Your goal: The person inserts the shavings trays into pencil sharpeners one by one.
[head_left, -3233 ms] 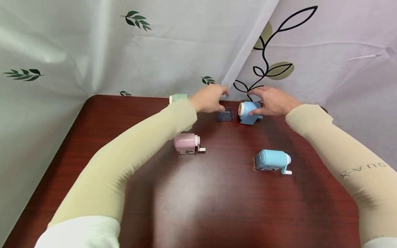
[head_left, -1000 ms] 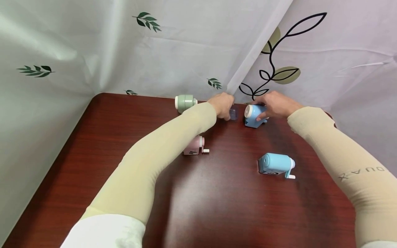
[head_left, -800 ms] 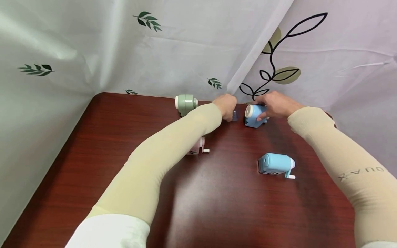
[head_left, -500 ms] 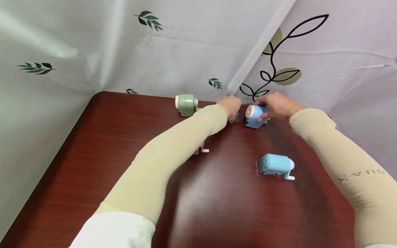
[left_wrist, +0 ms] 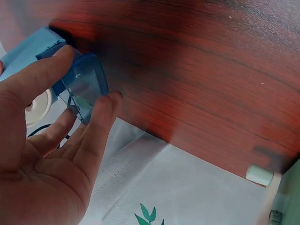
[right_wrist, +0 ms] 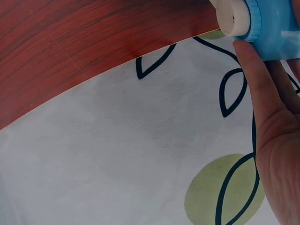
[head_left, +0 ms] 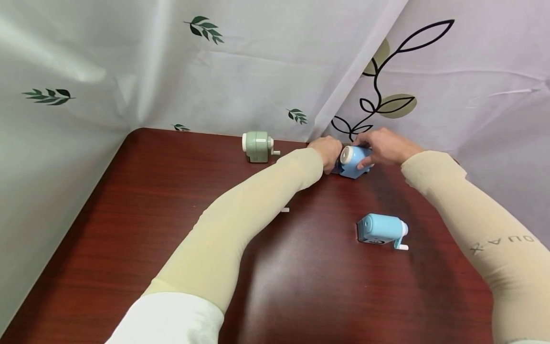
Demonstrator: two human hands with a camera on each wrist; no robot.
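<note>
At the table's back edge, my right hand (head_left: pixel 384 145) grips a blue hand-crank pencil sharpener (head_left: pixel 353 162) with a cream round end. Fingers lie along its sides in the right wrist view, where part of the blue body (right_wrist: pixel 276 28) runs out of frame. My left hand (head_left: pixel 327 150) pinches a clear blue shavings drawer (left_wrist: pixel 89 79) between thumb and fingers. In the left wrist view the drawer is up against the lower part of the sharpener body (left_wrist: pixel 33 51); the thumb hides how far it sits inside. The head view shows little of the drawer behind the left hand.
A green sharpener (head_left: pixel 258 145) stands at the back, left of my hands. Closer in, a light blue sharpener (head_left: pixel 383 228) stands right of centre. My left sleeve (head_left: pixel 240 215) covers a pink sharpener, leaving its white crank knob (head_left: pixel 285 209) visible. A patterned curtain (head_left: pixel 240 71) borders the table.
My left hand has taken hold of the clear drawer and moved it right, up to the blue sharpener. The right hand has closed around that sharpener and stays there. The left arm now covers the pink sharpener.
</note>
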